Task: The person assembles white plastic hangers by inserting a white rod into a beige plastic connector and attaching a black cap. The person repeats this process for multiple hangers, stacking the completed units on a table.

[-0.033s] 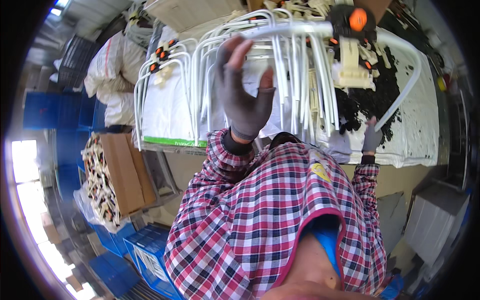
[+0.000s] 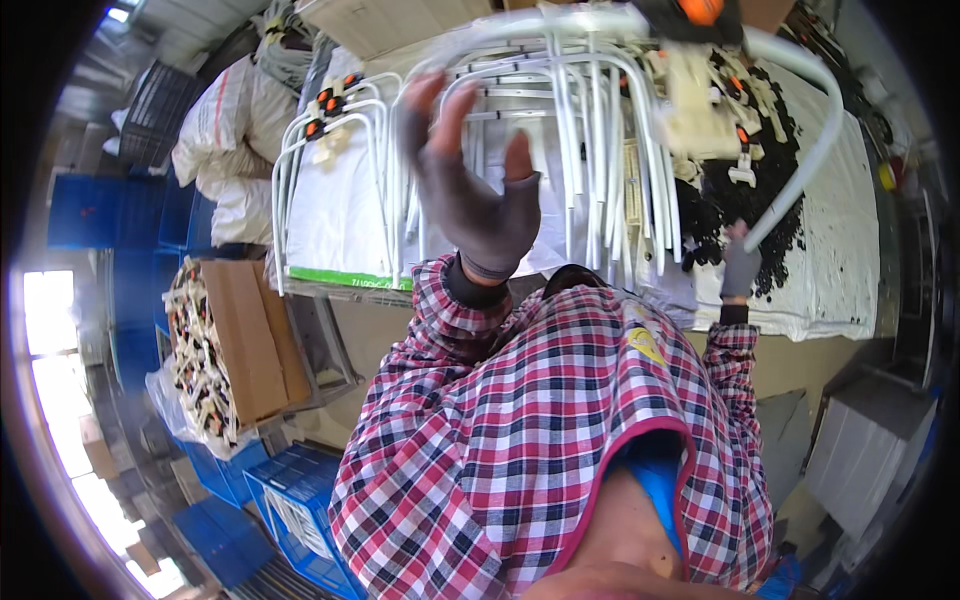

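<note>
A bent white tube arches across the far side of the bench. It carries a black clamp with an orange knob, and a cream plastic fitting hangs below, blurred. My right hand, in a grey fingerless glove, is closed at the tube's lower right end. My left hand, gloved alike, is raised over the bench with fingers and thumb apart. The tube's blurred left stretch runs close to its fingertips; I cannot tell whether they touch. Several white bent tubes lie beneath.
Black small parts are heaped at the right of the white-covered bench. More tubes with orange-knobbed clamps lie at the left. A cardboard box of fittings, blue crates and white sacks stand left.
The tube's clamp and arch have shifted toward the far edge. My left hand has moved slightly left with its fingers spread wider. My right hand has moved slightly at the tube's end.
</note>
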Action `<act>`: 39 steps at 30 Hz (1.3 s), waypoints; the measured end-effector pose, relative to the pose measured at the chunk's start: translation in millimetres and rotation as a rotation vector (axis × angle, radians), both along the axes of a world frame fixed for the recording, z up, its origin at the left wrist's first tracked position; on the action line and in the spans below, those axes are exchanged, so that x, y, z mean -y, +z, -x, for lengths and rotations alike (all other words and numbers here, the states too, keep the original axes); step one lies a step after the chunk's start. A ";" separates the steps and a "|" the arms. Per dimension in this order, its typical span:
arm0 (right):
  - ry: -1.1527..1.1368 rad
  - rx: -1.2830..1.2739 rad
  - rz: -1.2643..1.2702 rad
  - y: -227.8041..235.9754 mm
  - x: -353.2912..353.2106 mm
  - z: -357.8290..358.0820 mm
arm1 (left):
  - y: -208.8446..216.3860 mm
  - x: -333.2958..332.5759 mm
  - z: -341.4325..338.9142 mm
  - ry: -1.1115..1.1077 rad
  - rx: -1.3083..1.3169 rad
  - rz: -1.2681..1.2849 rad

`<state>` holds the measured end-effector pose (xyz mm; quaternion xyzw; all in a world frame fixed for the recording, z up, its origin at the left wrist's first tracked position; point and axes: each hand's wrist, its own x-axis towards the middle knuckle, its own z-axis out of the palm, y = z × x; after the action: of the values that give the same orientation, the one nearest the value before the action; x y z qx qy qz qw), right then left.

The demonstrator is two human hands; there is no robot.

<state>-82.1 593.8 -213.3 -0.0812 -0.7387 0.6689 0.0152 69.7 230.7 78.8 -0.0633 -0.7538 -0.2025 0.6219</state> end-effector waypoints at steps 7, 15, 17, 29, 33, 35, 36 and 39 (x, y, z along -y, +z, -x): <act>1.285 -0.706 -0.302 165.3 222.8 -92.7 | -39.5 48.0 -3.2 -0.215 0.473 -0.412; 0.882 -0.075 -0.311 90.0 122.1 -48.9 | -166.3 277.4 -93.8 0.720 0.930 -0.330; 0.755 -0.097 -0.232 66.4 102.6 -41.4 | -204.8 271.3 -101.5 0.631 1.030 -0.288; -0.055 -0.568 -0.687 47.0 110.8 11.1 | -234.0 190.1 -62.9 0.727 0.719 -0.051; 0.067 -0.176 -0.861 7.4 85.2 31.6 | -221.7 152.2 -25.1 0.422 0.780 -0.038; 0.096 -0.120 -0.968 -2.9 84.6 33.4 | -225.9 133.5 -1.2 0.338 0.911 -0.092; 0.051 -0.181 -0.768 -2.5 86.5 31.2 | -227.3 124.0 9.1 0.319 0.975 -0.069; -0.048 -0.287 -0.334 22.0 93.1 13.4 | -205.3 99.1 34.2 0.337 0.882 -0.128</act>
<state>-95.5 500.6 -191.4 0.0009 -0.8274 0.5414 0.1496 35.4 131.6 -126.6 0.1903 -0.9316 -0.1526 0.2696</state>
